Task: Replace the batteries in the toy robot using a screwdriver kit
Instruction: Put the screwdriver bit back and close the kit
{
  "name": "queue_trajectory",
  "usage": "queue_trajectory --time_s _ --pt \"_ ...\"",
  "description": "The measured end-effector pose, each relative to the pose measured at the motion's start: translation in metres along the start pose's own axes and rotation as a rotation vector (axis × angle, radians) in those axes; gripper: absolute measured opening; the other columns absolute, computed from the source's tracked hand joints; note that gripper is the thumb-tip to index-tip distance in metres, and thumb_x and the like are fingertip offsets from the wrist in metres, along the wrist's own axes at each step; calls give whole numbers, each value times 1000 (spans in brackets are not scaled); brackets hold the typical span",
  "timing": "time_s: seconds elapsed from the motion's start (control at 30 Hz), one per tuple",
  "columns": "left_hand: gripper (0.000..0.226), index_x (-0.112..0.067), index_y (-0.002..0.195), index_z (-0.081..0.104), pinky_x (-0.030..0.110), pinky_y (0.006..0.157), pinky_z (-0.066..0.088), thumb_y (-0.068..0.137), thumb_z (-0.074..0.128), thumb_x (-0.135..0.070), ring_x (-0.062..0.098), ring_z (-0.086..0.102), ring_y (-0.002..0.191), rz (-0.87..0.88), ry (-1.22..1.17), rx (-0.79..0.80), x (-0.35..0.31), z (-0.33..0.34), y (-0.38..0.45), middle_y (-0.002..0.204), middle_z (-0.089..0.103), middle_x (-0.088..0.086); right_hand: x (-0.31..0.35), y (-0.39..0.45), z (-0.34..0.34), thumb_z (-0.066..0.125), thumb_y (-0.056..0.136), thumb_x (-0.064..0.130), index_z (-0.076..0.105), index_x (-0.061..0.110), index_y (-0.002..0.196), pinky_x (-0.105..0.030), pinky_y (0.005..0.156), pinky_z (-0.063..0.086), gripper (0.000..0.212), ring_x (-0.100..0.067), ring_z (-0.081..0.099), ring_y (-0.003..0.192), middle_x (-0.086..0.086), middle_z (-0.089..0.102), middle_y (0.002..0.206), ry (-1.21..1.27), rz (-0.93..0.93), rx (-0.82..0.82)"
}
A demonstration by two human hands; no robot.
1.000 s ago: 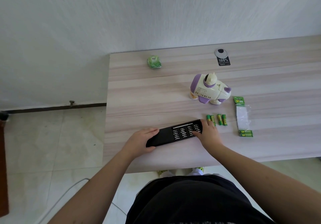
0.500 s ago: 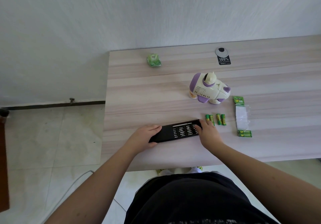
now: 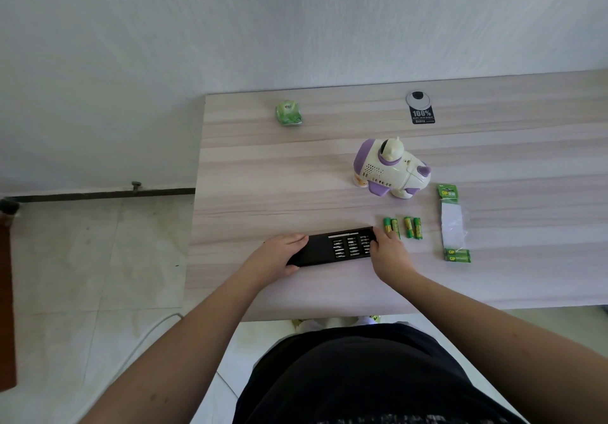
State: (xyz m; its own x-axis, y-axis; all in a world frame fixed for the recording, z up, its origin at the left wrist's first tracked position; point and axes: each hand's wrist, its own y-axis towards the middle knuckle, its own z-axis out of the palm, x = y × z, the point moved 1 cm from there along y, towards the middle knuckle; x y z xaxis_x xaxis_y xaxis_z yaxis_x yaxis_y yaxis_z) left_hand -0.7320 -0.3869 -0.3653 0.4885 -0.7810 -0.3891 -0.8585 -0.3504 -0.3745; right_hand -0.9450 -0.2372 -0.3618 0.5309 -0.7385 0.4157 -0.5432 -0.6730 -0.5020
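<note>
Both hands on the kit (image 3: 332, 248) at the near part of the bench (image 3: 263, 173); bits too small to tell apart.

Bench runs off frame at right. Robot (image 3: 390, 169) lies well beyond the kit, toward the right; its underside is hidden. Kit lies flat, tray of bits showing. Left hand (image 3: 279, 256) has its grip round the kit's left end, fingers over the far edge, thumb at the near edge. Right hand (image 3: 388, 252) covers the right end, fingers curled on it; that end is hidden. Wrapper (image 3: 452, 224) lies at right. Four batteries (image 3: 403, 227) lie just beyond the right hand. Print on them unreadable.
</note>
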Motion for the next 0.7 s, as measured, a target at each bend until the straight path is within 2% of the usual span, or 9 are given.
queue_trajectory --time_s 0.17,0.37,0.53,0.63,0.7 --pt "71 -13 152 26 27 116 20 91 63 -21 19 28 143 -21 -19 6 -10 1 2 159 24 0 -1 0 -4 37 101 21 43 14 136 -39 88 43 36 -34 51 107 -18 49 119 3 -4 25" --pt "73 -11 150 28 31 118 22 88 65 -18 22 29 143 -23 -51 10 -25 6 10 157 29 5 1 -3 -3 37 102 22 44 13 136 -38 93 41 36 -33 48 110 -18 48 120 16 -16 47" --pt "71 -14 152 25 24 116 13 92 62 -21 16 24 145 -25 2 -12 -27 4 13 159 25 1 1 -6 -7 48 99 33 38 12 141 -41 100 42 48 -32 48 116 -16 45 128 27 29 69" --pt "72 -21 154 18 36 119 10 94 57 -32 14 14 148 -72 96 -4 -27 3 10 161 17 -5 1 -8 -5 53 96 38 35 12 143 -42 102 40 57 -33 46 121 -16 43 132 82 71 70" --pt "76 -20 154 15 38 120 11 94 56 -41 16 13 148 -189 -40 -92 -26 6 3 162 14 -3 2 -9 -4 50 98 35 38 12 141 -42 99 41 51 -34 48 118 -17 45 130 129 88 57"
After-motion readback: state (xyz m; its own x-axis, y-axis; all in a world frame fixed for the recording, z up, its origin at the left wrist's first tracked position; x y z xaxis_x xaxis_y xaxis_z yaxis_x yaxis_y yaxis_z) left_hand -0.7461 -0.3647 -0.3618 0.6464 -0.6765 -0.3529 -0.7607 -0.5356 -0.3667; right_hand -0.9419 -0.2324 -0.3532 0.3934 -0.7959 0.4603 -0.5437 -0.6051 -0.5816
